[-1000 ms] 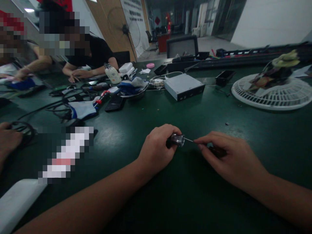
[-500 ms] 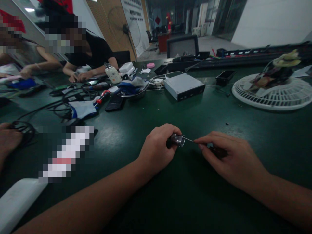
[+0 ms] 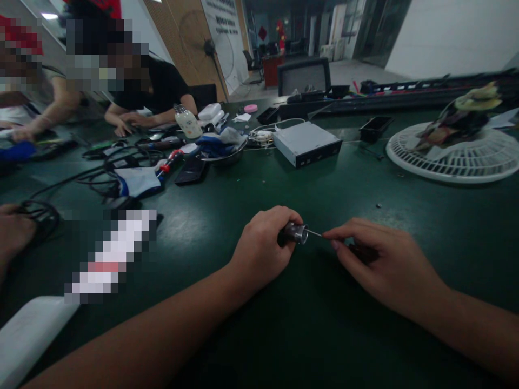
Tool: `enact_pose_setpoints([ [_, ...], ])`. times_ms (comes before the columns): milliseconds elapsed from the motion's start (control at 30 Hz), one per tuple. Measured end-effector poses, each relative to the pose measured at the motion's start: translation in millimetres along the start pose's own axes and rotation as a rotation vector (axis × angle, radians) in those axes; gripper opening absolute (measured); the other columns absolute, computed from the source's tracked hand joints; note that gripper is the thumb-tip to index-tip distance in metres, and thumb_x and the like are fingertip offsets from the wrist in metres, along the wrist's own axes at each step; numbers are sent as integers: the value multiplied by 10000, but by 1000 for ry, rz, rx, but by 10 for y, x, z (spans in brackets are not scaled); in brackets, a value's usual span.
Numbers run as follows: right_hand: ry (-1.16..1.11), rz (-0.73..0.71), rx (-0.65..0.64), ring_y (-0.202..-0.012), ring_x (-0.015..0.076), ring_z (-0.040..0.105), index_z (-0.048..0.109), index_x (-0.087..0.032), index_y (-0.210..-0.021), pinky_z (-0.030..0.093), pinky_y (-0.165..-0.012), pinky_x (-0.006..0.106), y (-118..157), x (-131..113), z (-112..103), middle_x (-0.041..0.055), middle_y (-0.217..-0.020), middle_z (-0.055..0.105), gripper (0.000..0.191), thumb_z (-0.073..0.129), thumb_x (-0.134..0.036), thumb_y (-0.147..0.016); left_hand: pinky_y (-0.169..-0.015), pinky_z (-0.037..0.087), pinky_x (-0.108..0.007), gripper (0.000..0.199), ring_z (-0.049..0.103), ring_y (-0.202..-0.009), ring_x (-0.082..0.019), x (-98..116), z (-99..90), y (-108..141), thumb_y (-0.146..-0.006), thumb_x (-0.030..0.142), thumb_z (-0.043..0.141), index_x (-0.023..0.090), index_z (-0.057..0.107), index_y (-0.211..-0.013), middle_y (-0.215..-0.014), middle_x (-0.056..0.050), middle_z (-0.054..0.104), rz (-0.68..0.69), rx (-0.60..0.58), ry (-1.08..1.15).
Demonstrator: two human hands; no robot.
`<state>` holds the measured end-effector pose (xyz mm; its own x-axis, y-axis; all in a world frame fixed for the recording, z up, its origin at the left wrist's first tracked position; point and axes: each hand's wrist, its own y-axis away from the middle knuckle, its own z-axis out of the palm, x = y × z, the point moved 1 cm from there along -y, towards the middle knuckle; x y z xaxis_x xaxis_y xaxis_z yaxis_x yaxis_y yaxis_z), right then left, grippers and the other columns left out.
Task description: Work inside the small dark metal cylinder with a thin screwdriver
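My left hand [image 3: 265, 243] is closed around a small dark metal cylinder [image 3: 295, 232], its shiny round end facing right. My fingers hide the cylinder's other end. To the right, my right hand [image 3: 377, 259] pinches a slim screwdriver [image 3: 314, 233] near the front. Its thin metal shaft points left and its tip meets the rim or the opening of the cylinder; I cannot tell which. A dark handle lies partly hidden in my right palm. Both hands are low over the dark green table [image 3: 308, 324].
Beyond my hands sit a grey disc drive [image 3: 306, 141], a black tray [image 3: 375, 128] and a white fan grille [image 3: 450, 165] bearing parts. A small nut-like piece [image 3: 378, 205] lies nearer. Cables, a red screwdriver [image 3: 170, 160] and a phone [image 3: 190, 171] are left. Co-workers sit far left.
My hands, the cylinder and the screwdriver hold almost the same place. At the far left a co-worker's arm and a blue item have shifted left.
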<state>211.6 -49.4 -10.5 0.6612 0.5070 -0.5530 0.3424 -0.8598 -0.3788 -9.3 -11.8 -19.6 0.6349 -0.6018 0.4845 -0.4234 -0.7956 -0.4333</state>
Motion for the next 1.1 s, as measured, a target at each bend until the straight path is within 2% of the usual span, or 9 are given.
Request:
enact_pose_setpoints([
  [200, -28, -59, -65, -615, 129, 637, 751, -227, -1035, 490, -526, 252, -6, -5, -6, 33, -850, 729, 213, 585, -168, -916, -743, 510, -310, 241, 651, -835, -166, -7, 4, -10, -770, 61, 665, 209, 644, -959, -941, -11, 712, -2, 15, 17],
  [333, 21, 6, -27, -634, 138, 645, 752, -226, -1012, 497, -538, 260, -2, -4, -6, 29, -838, 723, 194, 596, -168, -911, -745, 514, -313, 251, 650, -843, -168, -15, -5, 2, -777, 66, 663, 211, 650, -982, -957, -13, 712, -3, 4, 24],
  [433, 17, 3, 4, -652, 139, 647, 748, -220, -1054, 496, -542, 260, 4, -18, -13, 39, -869, 723, 213, 588, -165, -924, -747, 518, -311, 249, 652, -846, -167, -6, -20, 12, -779, 65, 657, 206, 648, -984, -963, -19, 715, 8, -8, 24],
  [633, -39, -72, -72, -619, 124, 630, 745, -220, -1058, 480, -522, 248, 2, -24, -9, 29, -848, 714, 213, 586, -161, -929, -739, 515, -308, 235, 649, -838, -167, 1, -25, 3, -775, 62, 656, 202, 644, -963, -936, -15, 706, 10, 8, 17],
  [800, 16, -6, -23, -661, 136, 650, 742, -217, -1060, 494, -543, 249, 6, 14, 1, 35, -870, 718, 214, 575, -157, -939, -739, 509, -308, 248, 647, -840, -168, -8, -5, 1, -773, 58, 661, 203, 647, -973, -951, -15, 712, -2, 6, 21],
  [967, -52, -96, -47, -671, 126, 647, 731, -212, -1104, 496, -543, 233, 8, 5, 5, 37, -893, 712, 227, 563, -167, -958, -742, 507, -305, 251, 645, -832, -164, -8, -3, 7, -763, 54, 664, 200, 646, -966, -943, -12, 707, 0, 7, 18],
  [1100, -13, -69, -55, -625, 118, 626, 737, -213, -1056, 490, -543, 240, 10, 13, 9, 21, -849, 704, 205, 578, -155, -940, -730, 503, -300, 245, 641, -821, -161, -23, 11, 5, -764, 53, 659, 203, 647, -957, -930, -7, 706, -19, 22, 23],
])
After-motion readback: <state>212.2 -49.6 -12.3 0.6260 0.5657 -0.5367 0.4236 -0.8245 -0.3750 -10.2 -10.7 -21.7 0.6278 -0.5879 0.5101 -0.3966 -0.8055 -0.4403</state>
